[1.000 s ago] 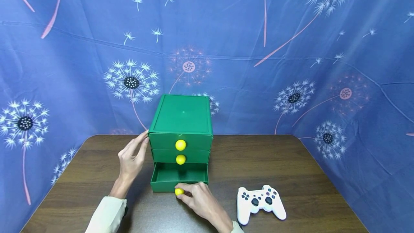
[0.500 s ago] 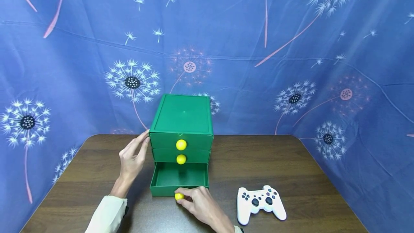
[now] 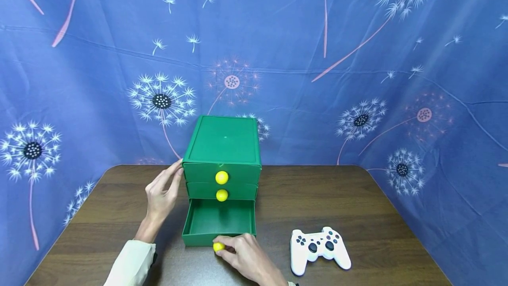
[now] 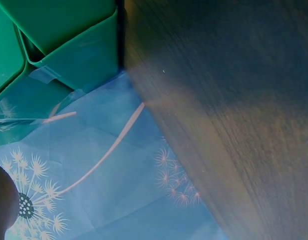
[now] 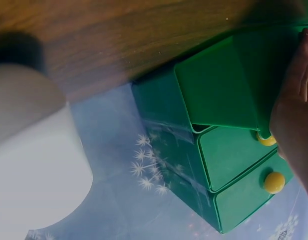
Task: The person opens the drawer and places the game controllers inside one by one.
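Observation:
A green drawer cabinet (image 3: 224, 140) with three stacked drawers and round yellow knobs stands on the table. Its bottom drawer (image 3: 218, 217) is pulled out and nothing shows inside; the upper two are closed. My right hand (image 3: 248, 255) pinches the bottom drawer's yellow knob (image 3: 218, 246) between thumb and fingers. At the cabinet's upper left front edge, my left hand (image 3: 160, 193) touches the side with extended fingers. In the right wrist view the pulled-out drawer (image 5: 218, 85) lies beside the hand (image 5: 296, 115).
A white game controller (image 3: 319, 249) lies on the brown wooden table (image 3: 337, 197), right of the right hand. A blue cloth (image 3: 285, 25) with dandelion prints hangs behind the table.
The bottom drawer has slid further out toward me, with my right hand moving along on its knob. My left hand has stayed at the cabinet's side.

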Motion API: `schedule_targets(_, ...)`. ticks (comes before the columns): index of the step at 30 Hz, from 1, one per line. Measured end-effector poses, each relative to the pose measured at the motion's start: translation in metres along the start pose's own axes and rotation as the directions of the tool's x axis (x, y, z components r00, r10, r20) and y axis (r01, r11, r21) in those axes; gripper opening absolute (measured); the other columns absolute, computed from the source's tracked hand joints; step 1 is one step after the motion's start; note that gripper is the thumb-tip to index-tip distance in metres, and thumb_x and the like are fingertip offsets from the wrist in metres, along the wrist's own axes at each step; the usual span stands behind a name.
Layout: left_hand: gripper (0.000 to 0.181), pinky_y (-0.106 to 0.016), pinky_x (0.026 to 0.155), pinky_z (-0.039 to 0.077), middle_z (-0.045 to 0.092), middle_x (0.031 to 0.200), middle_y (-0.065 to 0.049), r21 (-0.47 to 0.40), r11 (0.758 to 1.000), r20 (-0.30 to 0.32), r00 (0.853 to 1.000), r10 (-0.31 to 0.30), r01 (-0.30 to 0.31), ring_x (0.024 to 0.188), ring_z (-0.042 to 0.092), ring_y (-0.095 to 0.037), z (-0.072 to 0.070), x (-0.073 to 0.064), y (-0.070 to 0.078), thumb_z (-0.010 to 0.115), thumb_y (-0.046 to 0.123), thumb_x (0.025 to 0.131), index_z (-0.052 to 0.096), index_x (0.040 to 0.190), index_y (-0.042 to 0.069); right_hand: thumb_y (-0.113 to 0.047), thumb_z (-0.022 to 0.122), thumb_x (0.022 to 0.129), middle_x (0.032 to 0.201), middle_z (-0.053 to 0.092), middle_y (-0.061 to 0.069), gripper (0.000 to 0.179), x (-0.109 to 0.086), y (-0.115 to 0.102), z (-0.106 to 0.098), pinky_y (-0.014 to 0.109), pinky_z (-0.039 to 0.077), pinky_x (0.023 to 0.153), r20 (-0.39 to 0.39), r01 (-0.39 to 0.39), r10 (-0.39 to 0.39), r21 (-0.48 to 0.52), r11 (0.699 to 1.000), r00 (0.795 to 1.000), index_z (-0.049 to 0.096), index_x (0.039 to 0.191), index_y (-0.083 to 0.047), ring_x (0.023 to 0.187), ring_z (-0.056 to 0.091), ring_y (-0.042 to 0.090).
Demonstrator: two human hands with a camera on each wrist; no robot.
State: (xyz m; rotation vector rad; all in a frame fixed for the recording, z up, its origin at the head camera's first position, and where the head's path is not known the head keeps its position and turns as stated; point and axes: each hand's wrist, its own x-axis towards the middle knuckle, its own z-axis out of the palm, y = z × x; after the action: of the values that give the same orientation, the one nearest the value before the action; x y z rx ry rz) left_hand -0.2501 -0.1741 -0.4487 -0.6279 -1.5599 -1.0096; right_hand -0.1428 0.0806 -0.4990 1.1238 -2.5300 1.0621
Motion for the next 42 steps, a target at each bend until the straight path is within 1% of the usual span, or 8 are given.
schedule_targets(8, 0.027, -0.014, 0.09, 0.052, 0.076, 0.106, -0.021, 0.011, 1.0, 0.006, 1.0, -0.009, 0.009, 0.091, 0.072, -0.017, 0.0, 0.001, 0.001, 0.072, -0.014, 0.089, 0.075, 0.115, -0.008, -0.014, 0.073, 0.099, 0.09, 0.067, -0.019, 0.012, -0.003, -0.003, -0.002, 0.004, 0.046, 0.069, 0.039, -0.007, 0.006, 0.006, 1.0, 0.999, 0.077, 0.11, -0.016, 0.077, 0.048, -0.016)
schedule_targets(13, 0.031, -0.014, 0.09, 0.052, 0.076, 0.105, -0.022, 0.015, 1.0, 0.006, 1.0, -0.014, 0.014, 0.091, 0.072, -0.015, 0.0, 0.0, 0.001, 0.072, -0.017, 0.085, 0.075, 0.115, -0.008, -0.015, 0.072, 0.1, 0.087, 0.063, -0.02, 0.011, -0.005, -0.005, -0.002, 0.003, 0.044, 0.067, 0.07, -0.021, 0.019, 0.03, 0.999, 0.997, 0.076, 0.11, -0.017, 0.072, 0.044, -0.015)
schedule_targets(19, 0.026, -0.014, 0.09, 0.052, 0.076, 0.105, -0.021, 0.016, 1.0, 0.005, 1.0, -0.009, 0.009, 0.09, 0.072, -0.017, 0.0, -0.001, -0.001, 0.072, -0.011, 0.09, 0.075, 0.115, -0.009, -0.016, 0.071, 0.101, 0.088, 0.063, -0.021, 0.013, -0.007, -0.007, -0.001, 0.004, 0.046, 0.067, 0.093, -0.046, 0.042, 0.042, 0.998, 0.995, 0.076, 0.113, -0.016, 0.073, 0.047, -0.014)
schedule_targets(23, 0.035, -0.013, 0.09, 0.051, 0.075, 0.103, -0.023, 0.02, 1.0, -0.002, 1.0, -0.005, 0.005, 0.09, 0.071, -0.016, 0.001, 0.001, 0.001, 0.072, -0.023, 0.08, 0.074, 0.112, -0.011, -0.017, 0.07, 0.102, 0.092, 0.065, -0.02, 0.016, -0.009, -0.008, -0.002, 0.004, 0.046, 0.067, 0.11, -0.061, 0.055, 0.052, 0.997, 0.992, 0.077, 0.116, -0.016, 0.073, 0.047, -0.015)
schedule_targets(26, 0.036, -0.013, 0.09, 0.051, 0.075, 0.103, -0.024, 0.022, 1.0, -0.002, 1.0, -0.004, 0.004, 0.09, 0.071, -0.016, 0.001, 0.001, 0.002, 0.072, -0.024, 0.078, 0.074, 0.112, -0.012, -0.017, 0.069, 0.102, 0.09, 0.064, -0.02, 0.015, -0.01, -0.009, -0.002, 0.004, 0.045, 0.065, 0.114, -0.05, 0.043, 0.062, 0.997, 0.993, 0.076, 0.115, -0.016, 0.07, 0.045, -0.015)
schedule_targets(35, 0.029, -0.014, 0.09, 0.052, 0.076, 0.105, -0.022, 0.009, 1.0, -0.006, 1.0, 0.0, 0.0, 0.096, 0.071, -0.009, 0.002, -0.001, -0.001, 0.072, -0.019, 0.083, 0.074, 0.112, -0.012, -0.016, 0.071, 0.101, 0.089, 0.063, -0.019, 0.016, -0.01, -0.01, -0.003, 0.005, 0.045, 0.064, 0.135, -0.062, 0.053, 0.064, 0.996, 0.989, 0.075, 0.117, -0.015, 0.07, 0.046, -0.012)
schedule_targets(39, 0.02, -0.014, 0.09, 0.052, 0.076, 0.106, -0.021, 0.003, 1.0, -0.008, 1.0, 0.001, -0.001, 0.094, 0.071, -0.012, 0.002, -0.002, -0.003, 0.072, -0.004, 0.094, 0.075, 0.113, -0.01, -0.02, 0.072, 0.1, 0.087, 0.061, -0.018, 0.022, -0.011, -0.012, -0.005, 0.006, 0.044, 0.063, 0.169, -0.083, 0.076, 0.034, 0.996, 0.983, 0.074, 0.122, -0.014, 0.069, 0.047, -0.01)
schedule_targets(42, 0.022, -0.014, 0.089, 0.052, 0.076, 0.105, -0.021, 0.008, 1.0, -0.008, 1.0, 0.002, -0.002, 0.09, 0.072, -0.016, 0.001, -0.003, -0.004, 0.07, 0.007, 0.099, 0.075, 0.114, -0.009, -0.022, 0.073, 0.1, 0.085, 0.06, -0.018, 0.026, -0.012, -0.014, -0.008, 0.005, 0.041, 0.061, 0.16, -0.061, 0.062, -0.014, 0.998, 0.985, 0.073, 0.125, -0.014, 0.068, 0.046, -0.01)
